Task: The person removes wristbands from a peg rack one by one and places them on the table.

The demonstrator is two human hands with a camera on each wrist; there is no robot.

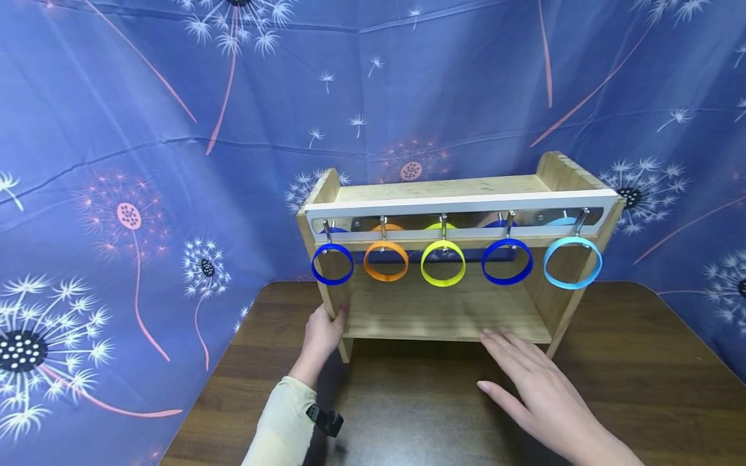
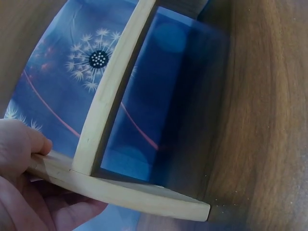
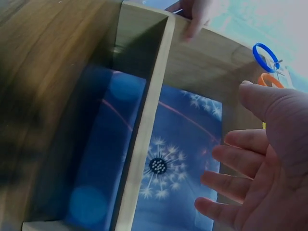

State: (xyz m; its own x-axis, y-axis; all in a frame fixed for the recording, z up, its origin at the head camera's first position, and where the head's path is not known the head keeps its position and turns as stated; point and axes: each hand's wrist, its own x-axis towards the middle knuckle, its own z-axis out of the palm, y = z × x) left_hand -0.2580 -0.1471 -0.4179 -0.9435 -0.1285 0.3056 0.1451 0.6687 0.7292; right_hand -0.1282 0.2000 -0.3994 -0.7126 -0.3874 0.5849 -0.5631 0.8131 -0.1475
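Note:
A small wooden shelf (image 1: 443,310) stands on the table, with a metal hook rail (image 1: 466,220) along its upper front. My left hand (image 1: 320,340) grips the edge of its left side panel. In the left wrist view, the thumb lies on one face of that panel (image 2: 139,197) and the fingers curl round the other. With fingers extended and thumb spread, my right hand (image 1: 539,388) is at the front edge of the lower board, toward its right end. Nothing is held in it. In the right wrist view, the palm and fingers (image 3: 236,185) show beside the shelf.
From the hooks hang a dark blue ring (image 1: 330,282), an orange ring (image 1: 386,278), a yellow ring (image 1: 443,283), another dark blue ring (image 1: 507,281) and a light blue ring (image 1: 571,286). Behind the brown table (image 1: 408,414) hangs a blue dandelion-print cloth (image 1: 262,194).

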